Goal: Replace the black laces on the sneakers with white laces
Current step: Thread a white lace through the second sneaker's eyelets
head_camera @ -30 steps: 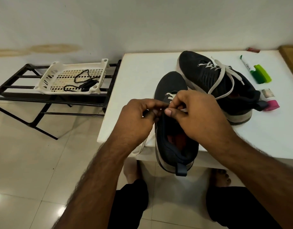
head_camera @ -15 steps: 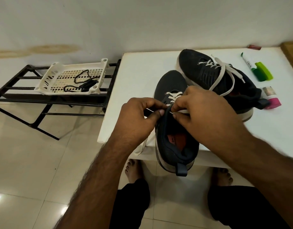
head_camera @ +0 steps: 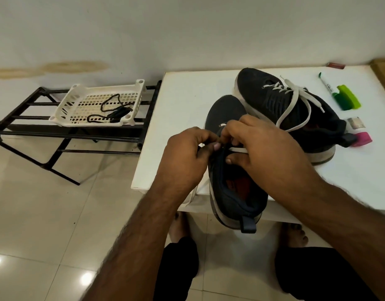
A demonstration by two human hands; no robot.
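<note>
- Head view, only one camera. Step in hand: threading the white lace (head_camera: 238,150) through the upper eyelets of the near sneaker (head_camera: 228,170), which lies on the front edge of the white desk (head_camera: 182,98), heel overhanging toward the person.
- Left hand (head_camera: 187,157): fingers curled, thumb and forefinger pinching a bit of the lace at the left eyelet row. Tip itself is hidden by the fingers.
- Right hand (head_camera: 265,148): fingers curled over the tongue area, thumb under a flat run of the same lace crossing the throat; grasping it, looks like it is keeping tension.
- One loose end of the lace hangs off the desk edge, left of the near sneaker.
- Far sneaker (head_camera: 284,111): further back on the desk, touching the near one at the toe, already done with its own white lace (head_camera: 295,105), ends loose, not tied.
- Removed black laces (head_camera: 113,111) sit in the white plastic basket (head_camera: 96,103) on the black metal rack (head_camera: 35,131), left of the desk.
- Also on the desk, right side: green marker (head_camera: 327,85), green highlighter (head_camera: 347,98), small pink-capped item (head_camera: 360,135). Not relevant.
- Judgement: job is mostly done; lower eyelets on the near sneaker look laced, top ones remain.
- Next move needs: tip fed clean through the eyelet, pulled through, then both ends evened out. Risk: lace twisting flat-to-edge.
</note>
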